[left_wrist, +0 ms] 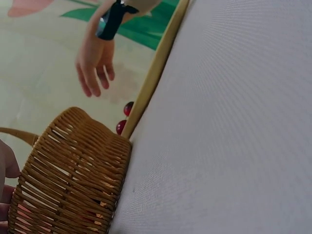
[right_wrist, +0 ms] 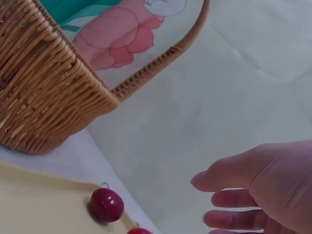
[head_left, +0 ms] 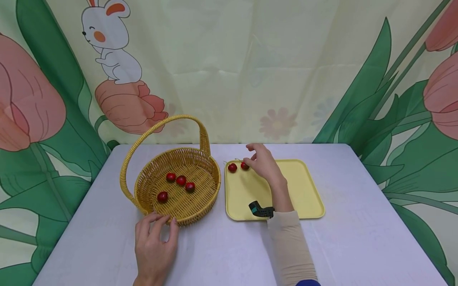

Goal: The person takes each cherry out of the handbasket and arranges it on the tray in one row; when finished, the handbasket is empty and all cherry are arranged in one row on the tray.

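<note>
My left hand holds the near rim of a round wicker basket, its bent fingers and thumb at the edge; in the left wrist view only part of the hand shows. Several dark red cherries lie inside the basket. Over the far left part of a yellow tray, my right hand hovers with thumb and fingers apart, holding nothing. Beneath its fingertips is a cherry, partly covered in the head view. To its left sits another stemmed cherry, near the tray's corner.
The basket's tall arched handle rises at its left and back. Basket and tray stand side by side on a white-covered table. Behind the table hangs a printed curtain with flowers and a rabbit.
</note>
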A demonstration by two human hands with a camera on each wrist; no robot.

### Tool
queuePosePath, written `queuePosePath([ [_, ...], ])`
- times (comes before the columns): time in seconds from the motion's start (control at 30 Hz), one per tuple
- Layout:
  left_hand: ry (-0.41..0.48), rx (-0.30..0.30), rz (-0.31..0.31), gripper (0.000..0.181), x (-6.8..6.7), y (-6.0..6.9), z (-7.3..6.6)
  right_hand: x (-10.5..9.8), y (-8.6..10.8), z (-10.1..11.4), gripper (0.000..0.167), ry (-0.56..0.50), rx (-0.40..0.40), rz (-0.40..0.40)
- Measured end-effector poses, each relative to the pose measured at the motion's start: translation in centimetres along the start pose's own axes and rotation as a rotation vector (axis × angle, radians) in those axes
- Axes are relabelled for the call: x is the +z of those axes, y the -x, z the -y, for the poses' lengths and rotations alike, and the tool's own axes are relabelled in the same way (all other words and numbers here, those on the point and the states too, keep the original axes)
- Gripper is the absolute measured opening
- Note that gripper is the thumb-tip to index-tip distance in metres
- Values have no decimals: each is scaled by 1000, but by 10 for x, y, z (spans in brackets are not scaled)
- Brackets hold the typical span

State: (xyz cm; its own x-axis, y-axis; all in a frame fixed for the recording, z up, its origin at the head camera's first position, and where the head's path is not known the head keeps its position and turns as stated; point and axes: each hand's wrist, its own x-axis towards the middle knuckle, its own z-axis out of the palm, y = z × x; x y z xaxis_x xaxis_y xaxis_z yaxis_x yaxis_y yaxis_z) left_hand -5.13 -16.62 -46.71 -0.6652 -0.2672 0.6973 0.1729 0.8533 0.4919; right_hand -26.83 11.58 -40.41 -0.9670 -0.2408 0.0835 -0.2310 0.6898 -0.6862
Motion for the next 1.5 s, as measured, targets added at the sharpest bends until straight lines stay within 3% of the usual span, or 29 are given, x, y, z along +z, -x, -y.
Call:
queuePosePath([
  [0.23,9,12,-15,18,1,0,1,-1,3,15,52,-3,-15,-27],
  [0.67,28,0,-12,17,0,-1,2,14,5,47,51,-38,-147,-44],
  [1.03,23,9,-25,17,3,0,5,43,5,75,50,-39,-256,6],
  [1.27,16,14,-16,17,4,2,4,61,5,86,52,-93,-278,67],
  [1.5,16,23,-18,17,2,1,4,76,4,94,51,-65,-295,106],
])
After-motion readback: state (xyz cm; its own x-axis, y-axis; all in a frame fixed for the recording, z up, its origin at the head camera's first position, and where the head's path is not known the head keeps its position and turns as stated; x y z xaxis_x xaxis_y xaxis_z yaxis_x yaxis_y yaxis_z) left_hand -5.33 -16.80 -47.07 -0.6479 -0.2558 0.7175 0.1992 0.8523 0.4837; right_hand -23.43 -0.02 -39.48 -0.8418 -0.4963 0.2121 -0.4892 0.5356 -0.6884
